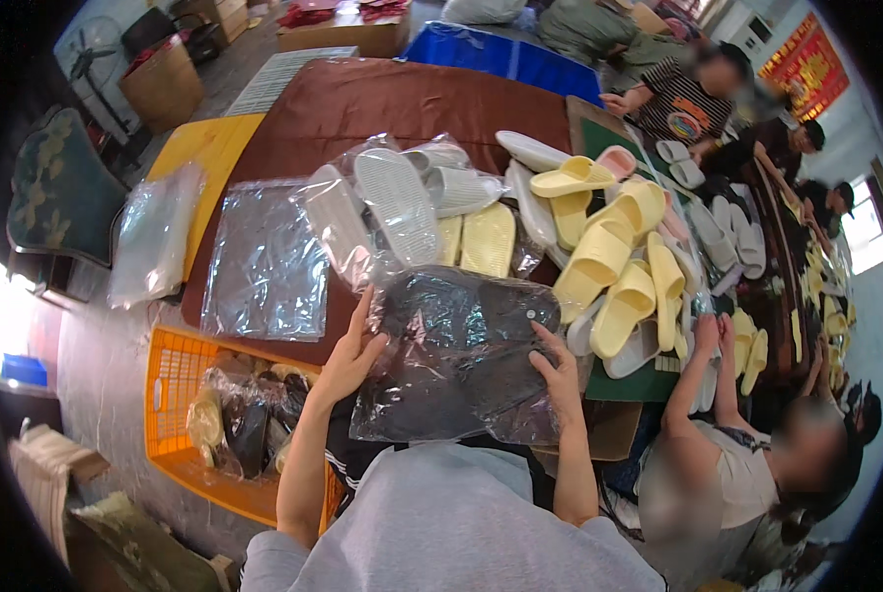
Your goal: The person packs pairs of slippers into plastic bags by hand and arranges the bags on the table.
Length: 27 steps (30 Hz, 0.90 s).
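Observation:
My left hand grips the left edge of a clear plastic bag that holds dark slippers. On the bag's right side, my right hand presses with its thumb on top. The bag lies at the near edge of the brown table, right in front of my grey shirt. Just beyond it lie bagged white slippers and a pair of pale yellow slippers in plastic.
A heap of loose yellow slippers fills the table's right side. A flat stack of empty clear bags lies left. An orange crate with bagged slippers stands at my lower left. A person sits close on my right; others work farther along.

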Tool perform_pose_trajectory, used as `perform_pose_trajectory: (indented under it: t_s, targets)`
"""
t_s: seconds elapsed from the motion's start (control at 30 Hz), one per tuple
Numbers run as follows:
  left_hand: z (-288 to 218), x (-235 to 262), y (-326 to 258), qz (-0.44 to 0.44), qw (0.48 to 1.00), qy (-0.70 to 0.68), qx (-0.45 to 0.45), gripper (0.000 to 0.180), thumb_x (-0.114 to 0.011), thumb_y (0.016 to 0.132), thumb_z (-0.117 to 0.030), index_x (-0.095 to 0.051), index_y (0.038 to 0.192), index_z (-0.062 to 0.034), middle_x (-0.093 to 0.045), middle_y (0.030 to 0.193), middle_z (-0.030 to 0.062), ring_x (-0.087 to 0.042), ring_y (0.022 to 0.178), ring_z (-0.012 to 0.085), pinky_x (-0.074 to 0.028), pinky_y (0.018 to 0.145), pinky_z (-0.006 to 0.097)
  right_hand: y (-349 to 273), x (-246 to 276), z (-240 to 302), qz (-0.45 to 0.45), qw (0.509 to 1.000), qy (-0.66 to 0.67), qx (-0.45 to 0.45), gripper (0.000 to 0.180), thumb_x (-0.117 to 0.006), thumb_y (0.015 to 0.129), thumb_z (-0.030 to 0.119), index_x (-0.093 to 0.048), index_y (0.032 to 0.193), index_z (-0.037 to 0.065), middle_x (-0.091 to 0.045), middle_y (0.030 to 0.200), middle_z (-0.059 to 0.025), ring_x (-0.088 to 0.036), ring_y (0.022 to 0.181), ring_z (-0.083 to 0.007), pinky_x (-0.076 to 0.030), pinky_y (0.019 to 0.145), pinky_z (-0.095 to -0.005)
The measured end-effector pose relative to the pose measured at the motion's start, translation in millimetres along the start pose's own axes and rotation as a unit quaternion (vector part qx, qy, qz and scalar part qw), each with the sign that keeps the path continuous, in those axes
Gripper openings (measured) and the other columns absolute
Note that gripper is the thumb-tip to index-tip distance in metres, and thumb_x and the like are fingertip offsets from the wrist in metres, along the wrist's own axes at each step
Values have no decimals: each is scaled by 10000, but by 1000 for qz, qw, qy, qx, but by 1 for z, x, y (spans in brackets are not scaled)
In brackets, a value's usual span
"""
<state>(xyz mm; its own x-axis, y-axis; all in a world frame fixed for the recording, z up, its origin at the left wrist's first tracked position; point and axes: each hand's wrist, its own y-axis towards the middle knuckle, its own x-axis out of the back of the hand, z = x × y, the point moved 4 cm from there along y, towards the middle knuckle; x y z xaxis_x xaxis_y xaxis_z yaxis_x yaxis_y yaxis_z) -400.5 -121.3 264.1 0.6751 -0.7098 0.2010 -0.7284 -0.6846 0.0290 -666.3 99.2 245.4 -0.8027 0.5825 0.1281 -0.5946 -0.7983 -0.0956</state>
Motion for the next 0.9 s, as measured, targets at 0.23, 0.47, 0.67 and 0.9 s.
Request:
perform_pose_trajectory:
  t_s: [0.23,0.47,0.67,0.9]
  targets:
    - [28,-1,-11,-15,987,-142,77,319,-439,987,2,-581,1262,-76,-535,816,-28,-475,695,44,-383,600,184,-11,4,-11,58,998,1,16,471,-676,781,0,-491,1209,64,-502,1150,-25,-480,1097,-132,-380,973,-280]
    - [34,48,-19,-145,981,-122,50,329,-457,938,28,-634,1204,-50,-592,831,-17,-392,569,19,-306,485,173,-26,38,17,-18,995,86,56,428,-720,707,-7,-550,1093,60,-557,1075,-22,-553,1033,-142,-438,929,-302]
    - [41,153,-55,-372,926,-66,-21,462,-395,923,33,-539,1357,-36,-559,1362,11,-344,605,-14,-305,505,159,-15,132,28,-296,950,76,72,390,-628,701,-20,-610,1073,97,-529,1039,13,-488,899,-110,-406,819,-235]
    - [60,231,-62,-575,776,-238,-109,432,-516,960,-59,-478,1390,-39,-558,1343,34,-508,749,25,-422,619,180,53,229,21,-523,814,166,188,402,-666,859,106,-480,1210,43,-568,1181,-145,-579,1068,-269,-523,853,-385]
